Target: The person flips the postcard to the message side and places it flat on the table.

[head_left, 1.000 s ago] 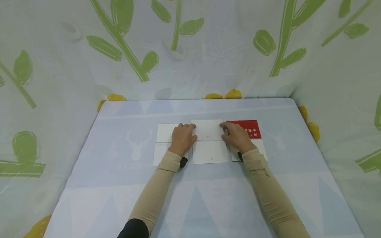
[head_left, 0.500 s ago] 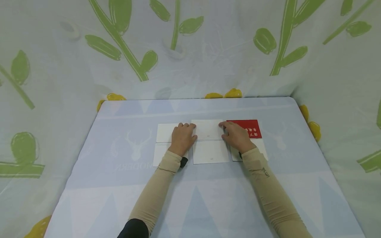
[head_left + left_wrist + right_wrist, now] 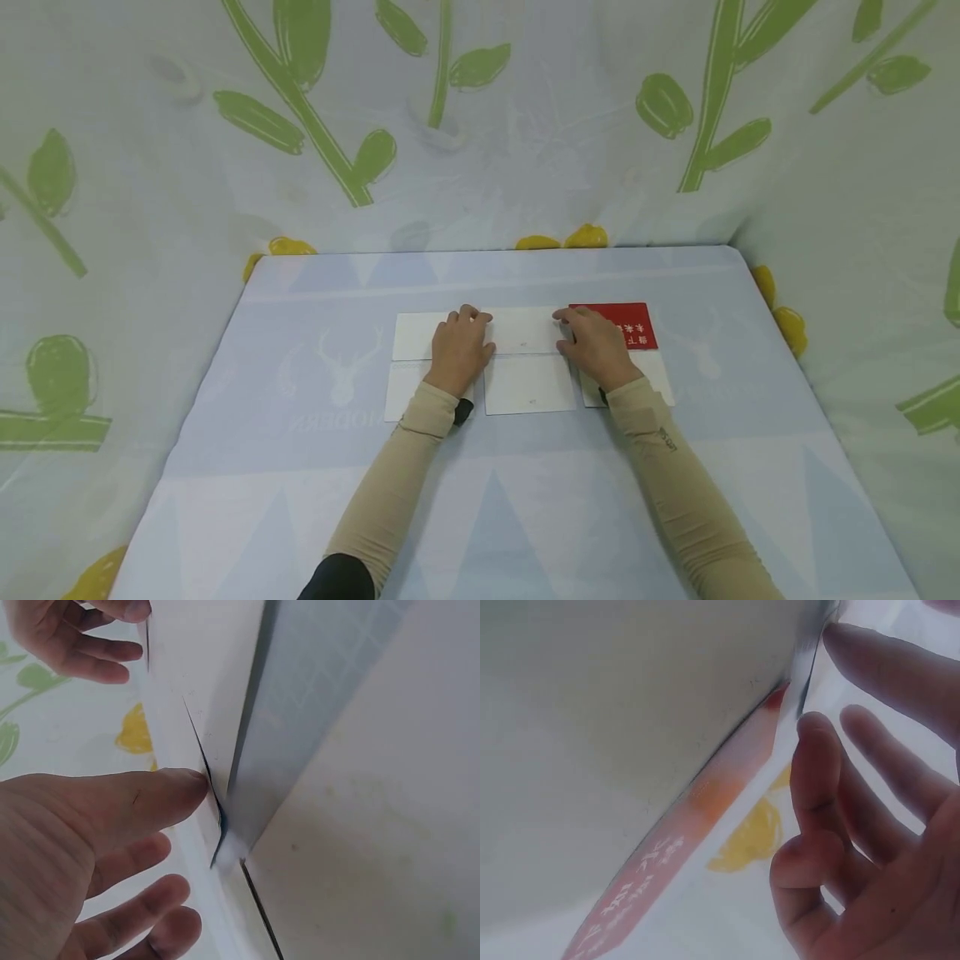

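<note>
My left hand (image 3: 460, 350) lies over the left column of white cards, its fingertips at the left edge of the upper middle white card (image 3: 522, 331). At that card's right edge are the fingertips of my right hand (image 3: 597, 346), which partly covers a red card (image 3: 636, 323) with white characters. Below the middle card lies another white card (image 3: 529, 385). In the left wrist view, my left thumb (image 3: 142, 799) touches a white card's edge while the other fingers bend loosely apart. My right fingers (image 3: 817, 769) are also loosely bent beside a card edge in the right wrist view.
The left column has an upper white card (image 3: 415, 337) and a lower white card (image 3: 405, 392). Under the red card lies a further white card (image 3: 656, 375). All rest on a pale blue patterned table cover (image 3: 495, 500); a leaf-print curtain (image 3: 547, 150) rises behind it.
The upper middle card has slid slightly toward me, closer to the lower one. My left index finger has lifted a little; the right hand has barely moved.
</note>
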### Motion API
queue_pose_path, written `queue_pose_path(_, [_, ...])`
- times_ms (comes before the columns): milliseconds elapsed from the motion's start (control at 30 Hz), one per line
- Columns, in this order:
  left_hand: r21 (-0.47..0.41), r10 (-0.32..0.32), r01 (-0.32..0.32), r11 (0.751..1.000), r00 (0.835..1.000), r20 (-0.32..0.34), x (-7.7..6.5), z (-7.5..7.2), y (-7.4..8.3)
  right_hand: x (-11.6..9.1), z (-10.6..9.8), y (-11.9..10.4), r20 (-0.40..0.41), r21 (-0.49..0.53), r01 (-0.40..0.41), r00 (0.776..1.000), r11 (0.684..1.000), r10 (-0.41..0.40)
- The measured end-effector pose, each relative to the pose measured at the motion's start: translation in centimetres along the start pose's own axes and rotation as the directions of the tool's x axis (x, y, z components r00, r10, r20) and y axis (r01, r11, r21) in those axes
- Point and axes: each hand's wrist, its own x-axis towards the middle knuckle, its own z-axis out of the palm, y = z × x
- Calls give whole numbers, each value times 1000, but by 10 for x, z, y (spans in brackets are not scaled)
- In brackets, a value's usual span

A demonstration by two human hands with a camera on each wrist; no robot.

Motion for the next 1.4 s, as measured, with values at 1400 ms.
queue_pose_path(1400, [-126, 132, -131, 983, 991, 1, 24, -5, 30, -42, -68, 57, -188, 34, -38, 981, 999, 44])
